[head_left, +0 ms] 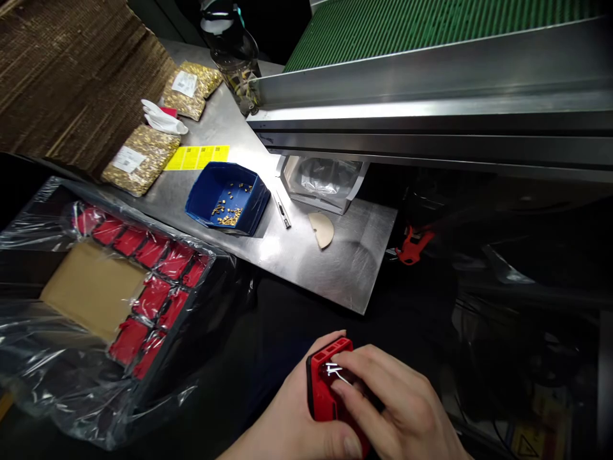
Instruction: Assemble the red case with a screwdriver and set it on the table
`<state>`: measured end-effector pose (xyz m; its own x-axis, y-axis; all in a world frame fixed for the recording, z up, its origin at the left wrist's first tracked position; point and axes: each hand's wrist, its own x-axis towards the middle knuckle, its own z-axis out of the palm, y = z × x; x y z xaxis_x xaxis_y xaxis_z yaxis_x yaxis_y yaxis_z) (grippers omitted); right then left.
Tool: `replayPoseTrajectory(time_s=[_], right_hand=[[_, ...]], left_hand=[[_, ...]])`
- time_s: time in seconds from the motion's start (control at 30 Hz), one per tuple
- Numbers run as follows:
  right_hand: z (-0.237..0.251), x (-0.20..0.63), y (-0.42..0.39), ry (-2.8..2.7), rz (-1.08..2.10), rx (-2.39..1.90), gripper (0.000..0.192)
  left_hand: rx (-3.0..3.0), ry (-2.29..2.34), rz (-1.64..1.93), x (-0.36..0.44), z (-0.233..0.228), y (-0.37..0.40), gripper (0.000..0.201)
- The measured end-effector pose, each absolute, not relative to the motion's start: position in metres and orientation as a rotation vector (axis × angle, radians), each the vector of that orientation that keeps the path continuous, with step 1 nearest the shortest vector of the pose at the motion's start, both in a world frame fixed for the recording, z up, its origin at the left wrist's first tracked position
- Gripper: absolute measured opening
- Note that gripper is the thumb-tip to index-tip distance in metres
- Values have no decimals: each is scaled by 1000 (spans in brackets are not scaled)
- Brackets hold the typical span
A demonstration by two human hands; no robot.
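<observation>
A small red plastic housing point(322, 383) with a bright metal clip in its top is held low in the middle of the view. My left hand point(292, 428) cups it from below and the left, thumb along its lower edge. My right hand point(397, 402) lies over its right side, fingertips on the metal clip. A blue bin point(227, 198) with a few small brass parts stands on the steel table point(354, 268) beyond my hands.
A plastic-lined box point(96, 287) with rows of red housings sits at the left. Two bags of brass parts point(138, 156), yellow labels, a white glove and a bottle lie farther back. A green conveyor point(431, 25) with a steel frame runs along the top right.
</observation>
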<state>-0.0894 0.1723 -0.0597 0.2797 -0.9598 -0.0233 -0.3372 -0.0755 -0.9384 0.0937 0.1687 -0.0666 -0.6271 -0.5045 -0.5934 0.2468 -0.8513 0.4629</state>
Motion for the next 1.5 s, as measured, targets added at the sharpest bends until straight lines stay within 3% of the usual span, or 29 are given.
replayPoseTrajectory(time_s=[0.4,1.03,1.23,1.5], right_hand=[[-62,-83,182,1266,-827,-1661,20],[-63,-111,172,1544,-821,-1524,25],[-54,-116,166,1165,-734,-1900,32],[-54,-103,171,1199,-805,-2193,21]], left_hand=[[1174,-498,-2458,94,-62,171,95],[1013,-544,-2511,108,-74,164,90],[918,-538,-2688,108,-62,151,68],[873,-553,-2660,101,-60,151,67]])
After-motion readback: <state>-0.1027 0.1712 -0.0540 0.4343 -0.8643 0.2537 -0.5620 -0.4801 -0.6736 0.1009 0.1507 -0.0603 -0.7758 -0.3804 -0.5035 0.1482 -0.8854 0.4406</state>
